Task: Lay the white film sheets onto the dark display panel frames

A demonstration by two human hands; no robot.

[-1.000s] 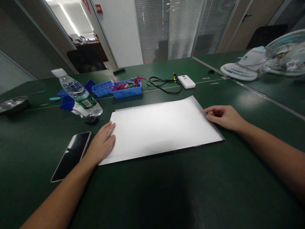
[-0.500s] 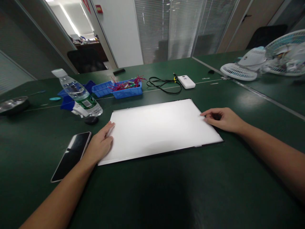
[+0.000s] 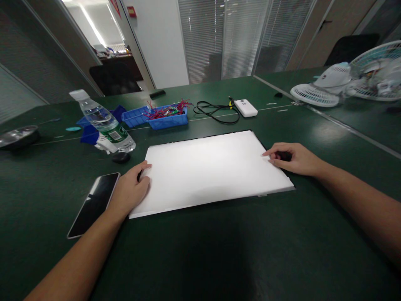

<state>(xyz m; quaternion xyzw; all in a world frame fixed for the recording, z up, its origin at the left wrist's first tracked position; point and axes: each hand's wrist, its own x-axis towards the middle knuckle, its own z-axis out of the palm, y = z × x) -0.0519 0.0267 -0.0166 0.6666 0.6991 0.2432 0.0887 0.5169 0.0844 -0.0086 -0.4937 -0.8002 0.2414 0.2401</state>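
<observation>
A white rectangular sheet [image 3: 206, 171] lies over a thin, flat, dark-edged panel on the green table. The panel's dark rim shows mostly along the far and right sides. My left hand [image 3: 133, 186] is closed at the sheet's left edge, with thumb and fingertips on its surface. At the right edge, my right hand [image 3: 293, 158] pinches the sheet's border between thumb and fingers. Whether either hand also grips the panel underneath, I cannot tell. Beside my left wrist lies a phone [image 3: 95, 205], screen up and dark.
A tilted water bottle [image 3: 108, 125] stands beyond my left hand, near a black computer mouse [image 3: 120, 157]. Farther back are a blue bin [image 3: 167, 122] of red-wired parts, a black cable [image 3: 216, 113] and a white power bank [image 3: 246, 108]. White fan parts [image 3: 316, 94] lie at right.
My right fingertips have shifted slightly inward and down over the sheet's edge. Along the near side, the sheet now covers more of the dark rim. My left hand has barely moved.
</observation>
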